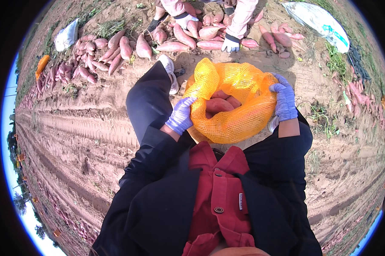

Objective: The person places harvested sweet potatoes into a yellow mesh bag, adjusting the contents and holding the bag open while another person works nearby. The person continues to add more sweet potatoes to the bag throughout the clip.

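Observation:
An orange mesh sack point(234, 126) stands between my knees with its mouth spread and its rim folded outward. Through the opening I see several pink-skinned sweet potatoes point(218, 105) inside. My left hand point(181, 116), in a purple knit glove, grips the sack's rim on the left. On the opposite side my right hand point(283, 97), gloved alike, holds the rim, its fingers against the mesh. The lower part of the sack is mostly hidden by the folded rim.
A long row of sweet potatoes point(143, 47) lies on the soil ahead. Across it, a co-worker's white-gloved hands point(230, 44) are among the roots. White sacks lie at left point(66, 35) and right point(320, 24). Green vines point(321, 120) trail at right.

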A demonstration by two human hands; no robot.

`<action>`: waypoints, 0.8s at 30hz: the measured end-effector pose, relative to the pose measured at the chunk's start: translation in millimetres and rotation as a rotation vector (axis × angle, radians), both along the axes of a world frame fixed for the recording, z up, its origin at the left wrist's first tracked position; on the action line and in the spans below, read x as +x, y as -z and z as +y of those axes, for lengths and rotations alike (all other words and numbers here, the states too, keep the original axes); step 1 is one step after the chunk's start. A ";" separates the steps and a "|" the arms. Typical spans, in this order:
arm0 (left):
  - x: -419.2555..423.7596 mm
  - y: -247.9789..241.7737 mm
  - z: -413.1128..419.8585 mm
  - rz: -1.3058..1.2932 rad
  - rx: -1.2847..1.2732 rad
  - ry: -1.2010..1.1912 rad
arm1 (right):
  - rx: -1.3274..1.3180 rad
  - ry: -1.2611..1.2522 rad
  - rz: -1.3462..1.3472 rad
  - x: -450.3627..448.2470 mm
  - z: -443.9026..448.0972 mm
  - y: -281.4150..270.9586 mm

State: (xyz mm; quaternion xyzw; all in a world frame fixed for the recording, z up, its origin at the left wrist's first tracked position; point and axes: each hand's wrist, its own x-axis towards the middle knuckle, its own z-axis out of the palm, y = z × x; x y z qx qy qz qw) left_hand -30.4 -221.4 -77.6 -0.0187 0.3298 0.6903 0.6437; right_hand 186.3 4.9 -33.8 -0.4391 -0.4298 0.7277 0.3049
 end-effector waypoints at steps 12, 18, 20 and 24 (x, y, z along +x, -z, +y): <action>-0.4 2.2 -0.6 -0.016 0.048 0.009 | 0.000 -0.007 -0.026 -3.9 -3.9 -7.5; 1.3 -2.5 0.1 -0.025 0.042 0.003 | 0.011 -0.022 -0.020 -1.8 -2.6 -5.6; 0.6 -2.6 0.4 -0.018 0.035 0.005 | 0.024 -0.023 -0.031 -2.0 -2.2 -4.5; -2.6 -1.0 -0.8 -0.079 0.081 0.036 | 0.044 -0.014 -0.069 -2.0 -1.8 -2.8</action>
